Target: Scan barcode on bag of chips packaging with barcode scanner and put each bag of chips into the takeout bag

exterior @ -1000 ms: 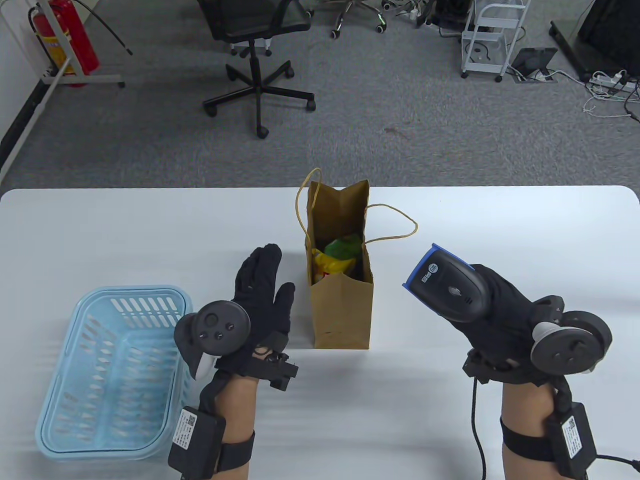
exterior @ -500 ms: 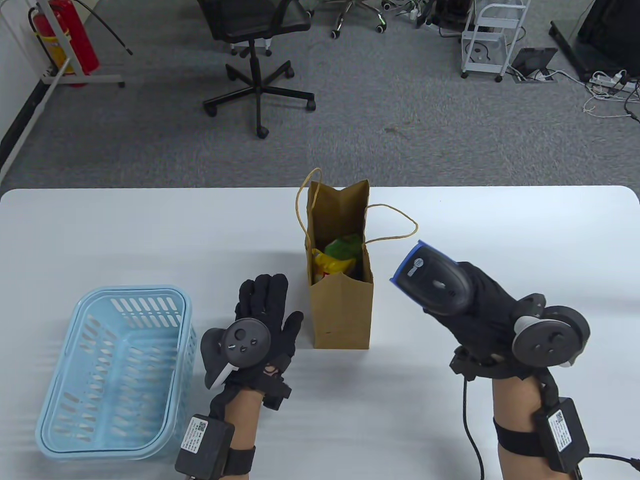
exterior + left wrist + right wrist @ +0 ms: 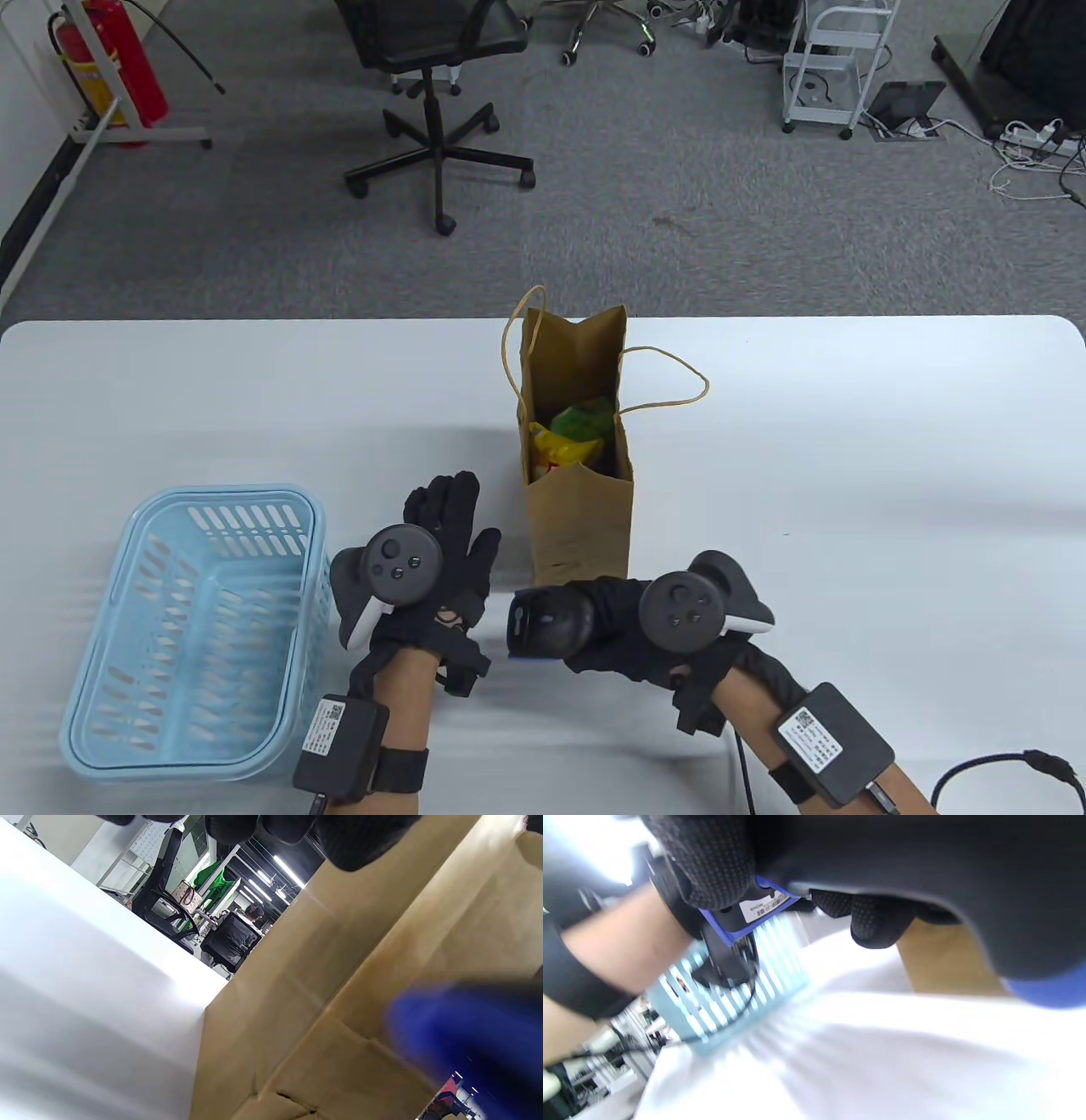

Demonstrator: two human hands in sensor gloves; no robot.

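The right hand (image 3: 628, 632) grips the scanner (image 3: 543, 624), fingers curled round its handle, low over the worktop (image 3: 848, 475) just in front of the takeout bag (image 3: 581, 518). The scanner's head points toward the left hand (image 3: 441, 560), with its blue edge at the leftmost end. In the right wrist view the fingers (image 3: 712, 866) wrap the dark body and a blue-rimmed base with a white label shows below them — the view is blurred, so little more can be read.

The left hand is open: its fingers are extended and hold nothing, the palm facing down just left of the bag's base. Whether the fingertips touch the worktop cannot be told. In the left wrist view the fingertips (image 3: 352, 840) hang at the top edge close beside the brown paper wall, and a blurred blue shape fills the lower right corner.

The bag stands upright at the middle of the worktop, mouth open, its two cord handles drooping outward. Inside it lie the chips (image 3: 568, 441) — a yellow packet and a green one, both below the rim.

A light blue basket (image 3: 102, 679) sits at the near left, well apart from the bag, just beside the left wrist.

Beyond the worktop, on grey carpet, stand a black office chair (image 3: 433, 51), a red fire extinguisher (image 3: 127, 59) and a white trolley (image 3: 836, 59).
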